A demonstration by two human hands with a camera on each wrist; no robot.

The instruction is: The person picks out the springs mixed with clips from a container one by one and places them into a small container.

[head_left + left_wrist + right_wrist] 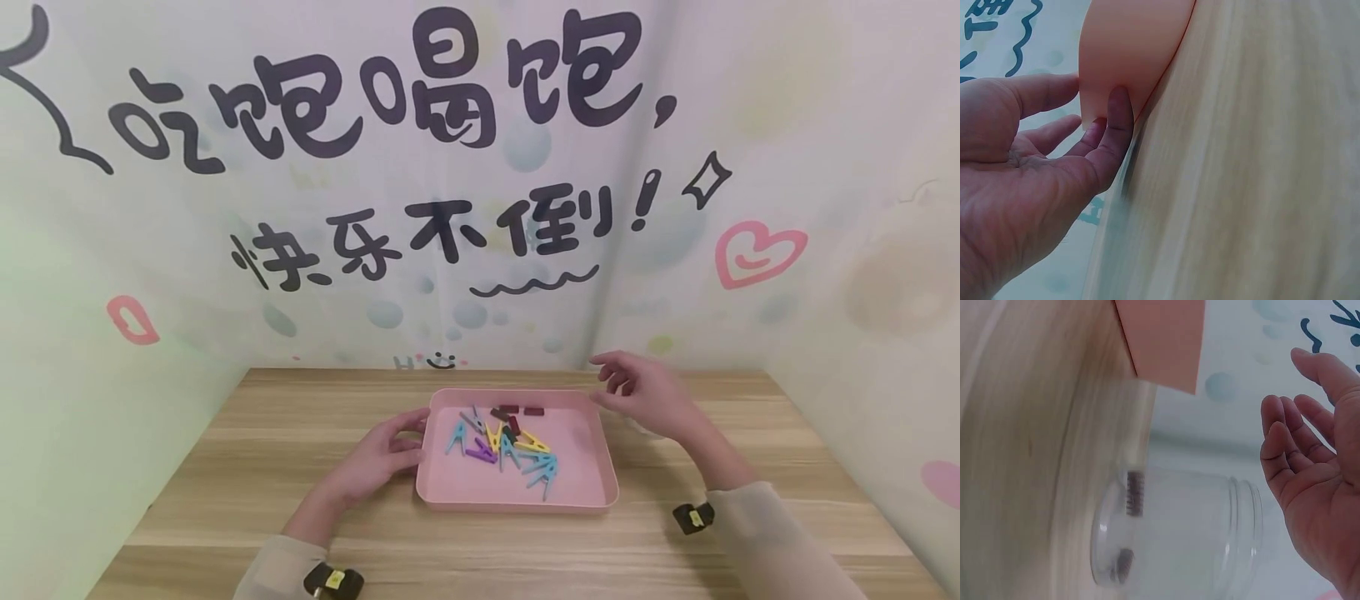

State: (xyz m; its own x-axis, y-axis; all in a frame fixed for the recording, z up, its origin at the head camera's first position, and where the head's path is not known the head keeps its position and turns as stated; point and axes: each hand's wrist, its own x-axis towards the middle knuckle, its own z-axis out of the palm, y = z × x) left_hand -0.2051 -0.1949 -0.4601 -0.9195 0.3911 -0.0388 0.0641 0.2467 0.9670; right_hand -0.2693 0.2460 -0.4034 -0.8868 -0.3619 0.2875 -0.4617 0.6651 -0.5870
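A pink tray (pixel 581 479) on the table holds clothespins in blue (pixel 549 467), yellow (pixel 533 442), purple (pixel 482 452) and grey. Several small dark red and dark green blocks (pixel 533 411) lie near its back wall. With fingertips against the outer left wall of the tray, my left hand (pixel 381 458) rests there, fingers slightly bent. Raised near the tray's back right corner, my right hand (pixel 648 398) is loosely curved and holds nothing. Below it stands a clear jar (pixel 1191 531), mostly hidden in the head view, with dark ridged pieces (pixel 1135 494) at its bottom.
The wooden table (pixel 480 554) meets a wall (pixel 360 333) with printed black writing at its back edge. Side walls flank it left and right. Each sleeve cuff has a black strap beside it.
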